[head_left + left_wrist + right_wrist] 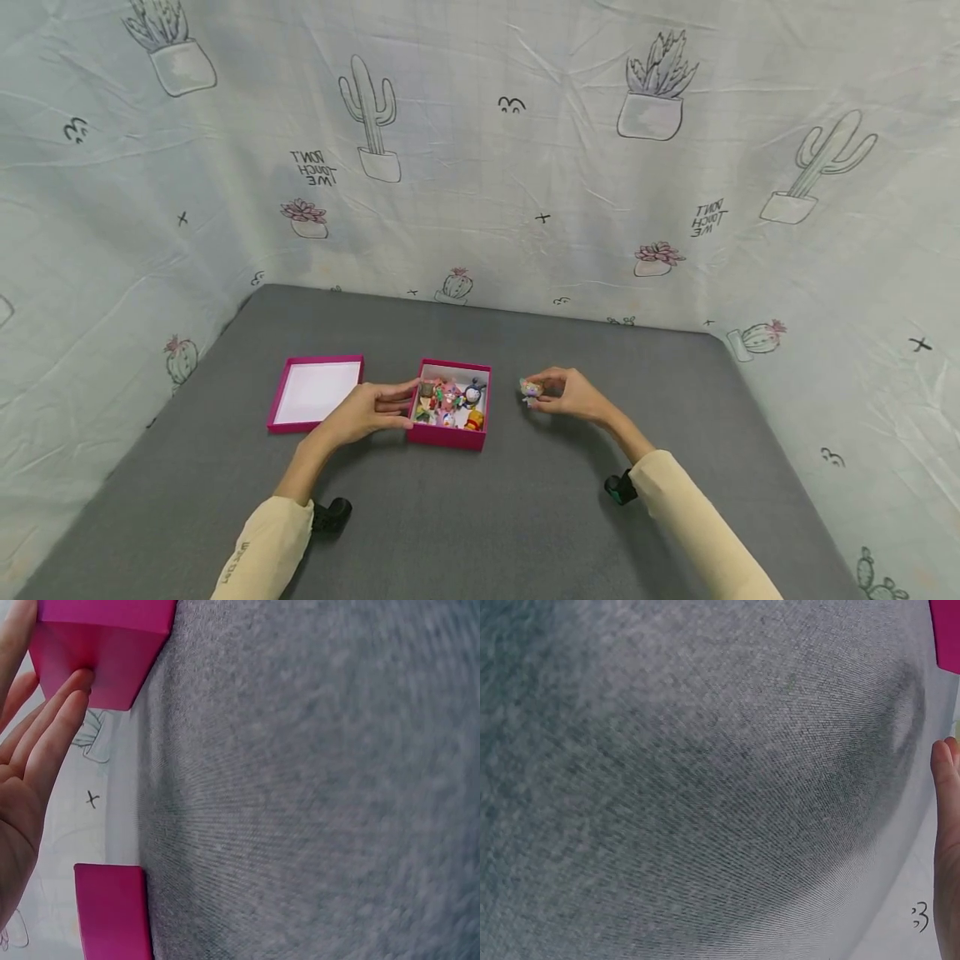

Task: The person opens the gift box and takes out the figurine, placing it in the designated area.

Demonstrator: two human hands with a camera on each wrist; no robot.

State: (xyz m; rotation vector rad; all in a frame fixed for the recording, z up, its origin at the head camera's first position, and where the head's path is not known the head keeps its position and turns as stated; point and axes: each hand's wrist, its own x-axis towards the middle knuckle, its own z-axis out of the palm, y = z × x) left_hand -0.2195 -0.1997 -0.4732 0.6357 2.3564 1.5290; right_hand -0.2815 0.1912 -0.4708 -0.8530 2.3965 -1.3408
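Observation:
An open pink box (447,437) with a white inside holds several small colourful figurines (447,396). My left hand (371,412) touches the box's left side with fairly straight fingers. In the left wrist view, fingertips (81,679) rest against the pink box wall (112,660). To the right of the box, my right hand (573,395) pinches a small pastel-coloured figurine (531,389) between thumb and fingers, apart from the box. The right wrist view catches only the edge of that hand (948,825); most of the figurine is outside it.
Left of the box lies the pink lid (315,393), its white inside facing up and my left hand close to its right edge. A grey cloth (480,517) covers the table. White fabric printed with cacti (480,167) hangs behind and at the sides.

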